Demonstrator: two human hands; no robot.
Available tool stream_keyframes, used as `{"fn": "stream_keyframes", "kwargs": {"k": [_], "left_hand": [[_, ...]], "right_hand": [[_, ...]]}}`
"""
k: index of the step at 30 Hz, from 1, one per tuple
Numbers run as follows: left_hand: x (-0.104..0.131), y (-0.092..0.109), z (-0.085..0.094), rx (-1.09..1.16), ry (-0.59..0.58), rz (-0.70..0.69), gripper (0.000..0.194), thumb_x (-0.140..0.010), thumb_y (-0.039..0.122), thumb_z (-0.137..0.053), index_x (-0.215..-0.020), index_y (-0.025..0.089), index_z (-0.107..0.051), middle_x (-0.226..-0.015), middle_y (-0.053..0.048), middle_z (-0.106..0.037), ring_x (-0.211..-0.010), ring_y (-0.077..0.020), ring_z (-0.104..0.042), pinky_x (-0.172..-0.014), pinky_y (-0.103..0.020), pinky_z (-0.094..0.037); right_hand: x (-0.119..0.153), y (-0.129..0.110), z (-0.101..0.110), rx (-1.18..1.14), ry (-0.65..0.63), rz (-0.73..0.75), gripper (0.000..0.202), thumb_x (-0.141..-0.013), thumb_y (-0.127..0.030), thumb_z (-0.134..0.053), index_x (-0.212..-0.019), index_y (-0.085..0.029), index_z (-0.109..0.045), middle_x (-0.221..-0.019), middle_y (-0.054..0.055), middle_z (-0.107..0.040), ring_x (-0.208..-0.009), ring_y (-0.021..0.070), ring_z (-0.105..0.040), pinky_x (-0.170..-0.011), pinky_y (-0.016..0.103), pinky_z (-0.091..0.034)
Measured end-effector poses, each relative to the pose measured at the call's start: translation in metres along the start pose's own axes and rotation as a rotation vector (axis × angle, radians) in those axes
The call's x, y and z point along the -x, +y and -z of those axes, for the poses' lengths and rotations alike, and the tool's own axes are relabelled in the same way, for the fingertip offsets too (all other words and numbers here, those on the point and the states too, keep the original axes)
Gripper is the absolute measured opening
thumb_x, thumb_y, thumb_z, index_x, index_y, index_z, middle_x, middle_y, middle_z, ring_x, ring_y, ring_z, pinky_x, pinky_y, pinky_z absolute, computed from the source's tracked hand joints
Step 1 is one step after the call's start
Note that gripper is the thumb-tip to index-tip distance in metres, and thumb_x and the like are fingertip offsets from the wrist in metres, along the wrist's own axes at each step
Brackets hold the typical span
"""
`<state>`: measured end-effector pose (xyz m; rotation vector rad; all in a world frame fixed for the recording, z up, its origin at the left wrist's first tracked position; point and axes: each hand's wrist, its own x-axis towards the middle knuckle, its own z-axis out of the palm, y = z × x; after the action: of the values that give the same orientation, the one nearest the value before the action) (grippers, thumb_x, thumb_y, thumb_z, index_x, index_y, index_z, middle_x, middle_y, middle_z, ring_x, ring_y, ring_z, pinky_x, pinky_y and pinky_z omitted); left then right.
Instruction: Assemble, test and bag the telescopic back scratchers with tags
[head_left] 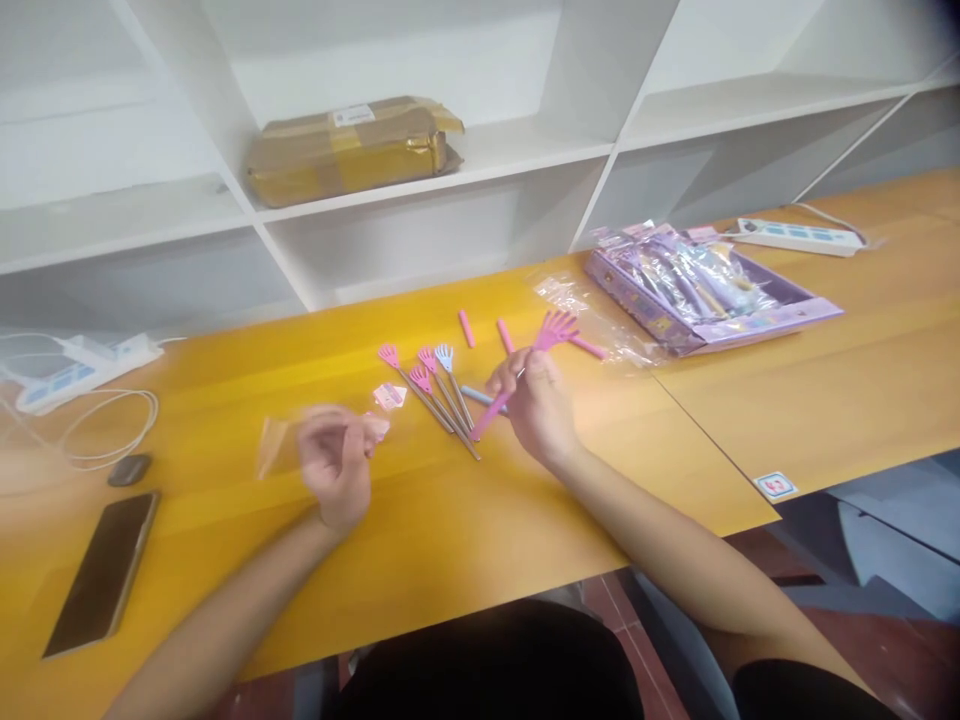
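My right hand is closed around a pink back scratcher, its hand-shaped head sticking out above my fingers and a pink handle below them. My left hand, a little blurred, pinches a clear plastic wrapper with a pinkish label by the fingertips. Between the hands lie several back scratchers with metal rods: pink heads and one light blue head. A blue handle tube lies beside them, partly behind my right hand. Behind are loose pink tubes. A small pink-and-white card rests near my left hand.
A purple display box of wrapped items stands at the back right, with clear wrappers beside it. Power strips lie on both sides. A phone and dark case are left. A taped parcel sits on the shelf.
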<state>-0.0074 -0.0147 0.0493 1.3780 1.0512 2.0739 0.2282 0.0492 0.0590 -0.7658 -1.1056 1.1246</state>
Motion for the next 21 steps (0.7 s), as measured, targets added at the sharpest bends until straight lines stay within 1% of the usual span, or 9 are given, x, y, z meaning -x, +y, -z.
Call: {"fn": "stream_keyframes", "kwargs": {"k": [2,3,5,7,9,12,15,18,21], "left_hand": [[0.002,-0.003,-0.001,-0.001,-0.02,0.067,0.022,-0.092,0.031,-0.081,-0.1,0.026,-0.061,-0.09,0.003,-0.055,-0.06,-0.0074,-0.051,-0.054,-0.023,-0.047],[0.006,-0.006,-0.001,-0.013,-0.045,0.127,0.024,-0.092,0.031,-0.082,-0.1,0.025,-0.061,-0.087,0.003,-0.055,-0.06,-0.0075,-0.052,-0.053,-0.022,-0.046],[0.015,-0.013,0.0,-0.03,-0.093,0.248,0.026,-0.092,0.033,-0.082,-0.1,0.024,-0.06,-0.083,0.004,-0.056,-0.058,-0.0076,-0.052,-0.053,-0.022,-0.047],[0.021,-0.02,0.002,-0.023,-0.12,0.308,0.027,-0.092,0.035,-0.082,-0.097,0.023,-0.058,-0.082,0.004,-0.056,-0.057,-0.0077,-0.052,-0.054,-0.023,-0.047],[0.022,-0.025,0.004,0.003,-0.127,0.317,0.027,-0.093,0.035,-0.081,-0.092,0.022,-0.056,-0.084,0.004,-0.055,-0.059,-0.0077,-0.053,-0.056,-0.024,-0.047],[0.02,-0.027,0.006,0.047,-0.136,0.314,0.026,-0.094,0.032,-0.079,-0.09,0.023,-0.055,-0.089,0.003,-0.055,-0.065,-0.0084,-0.053,-0.061,-0.024,-0.049],[0.021,-0.027,0.007,0.032,-0.177,0.329,0.025,-0.096,0.036,-0.076,-0.089,0.023,-0.056,-0.096,0.001,-0.059,-0.081,-0.0128,-0.061,-0.077,-0.028,-0.057],[0.025,-0.028,0.009,-0.023,-0.196,0.4,0.024,-0.096,0.042,-0.075,-0.092,0.024,-0.06,-0.108,-0.003,-0.067,-0.104,-0.0191,-0.069,-0.098,-0.037,-0.059],[0.027,-0.031,0.011,-0.049,-0.178,0.468,0.027,-0.093,0.048,-0.078,-0.098,0.025,-0.065,-0.114,-0.005,-0.073,-0.113,-0.0226,-0.071,-0.106,-0.041,-0.058]], "right_hand": [[0.0,0.0,0.004,0.134,-0.037,0.068,0.047,-0.106,-0.071,-0.049,-0.09,-0.027,-0.055,-0.074,-0.001,-0.05,-0.073,0.0188,-0.057,-0.077,0.035,-0.055],[0.002,0.0,0.005,0.216,-0.104,0.117,0.047,-0.107,-0.07,-0.047,-0.093,-0.027,-0.06,-0.079,0.001,-0.055,-0.078,0.0198,-0.059,-0.08,0.036,-0.054],[0.007,-0.001,0.006,0.387,-0.294,0.237,0.053,-0.111,-0.067,-0.038,-0.101,-0.025,-0.068,-0.092,0.006,-0.063,-0.089,0.0223,-0.061,-0.086,0.039,-0.052],[0.011,-0.003,0.005,0.553,-0.462,0.341,0.059,-0.114,-0.063,-0.028,-0.106,-0.024,-0.071,-0.094,0.008,-0.063,-0.089,0.0231,-0.06,-0.084,0.04,-0.05],[0.014,-0.004,0.004,0.711,-0.57,0.391,0.057,-0.115,-0.059,-0.029,-0.103,-0.023,-0.072,-0.091,0.008,-0.06,-0.084,0.0226,-0.057,-0.078,0.038,-0.047],[0.013,-0.001,0.003,0.877,-0.637,0.403,0.048,-0.115,-0.053,-0.039,-0.094,-0.022,-0.069,-0.088,0.006,-0.058,-0.08,0.0209,-0.053,-0.073,0.035,-0.042],[0.011,0.003,0.006,0.954,-0.661,0.368,0.047,-0.116,-0.048,-0.041,-0.086,-0.021,-0.065,-0.089,0.006,-0.056,-0.077,0.0186,-0.05,-0.07,0.032,-0.038],[0.009,0.006,0.009,0.975,-0.694,0.342,0.045,-0.116,-0.046,-0.041,-0.087,-0.02,-0.065,-0.091,0.006,-0.057,-0.078,0.0183,-0.051,-0.07,0.031,-0.037],[0.008,0.006,0.011,1.006,-0.711,0.345,0.044,-0.116,-0.046,-0.042,-0.09,-0.02,-0.066,-0.092,0.006,-0.058,-0.08,0.0189,-0.051,-0.069,0.031,-0.035]]}}
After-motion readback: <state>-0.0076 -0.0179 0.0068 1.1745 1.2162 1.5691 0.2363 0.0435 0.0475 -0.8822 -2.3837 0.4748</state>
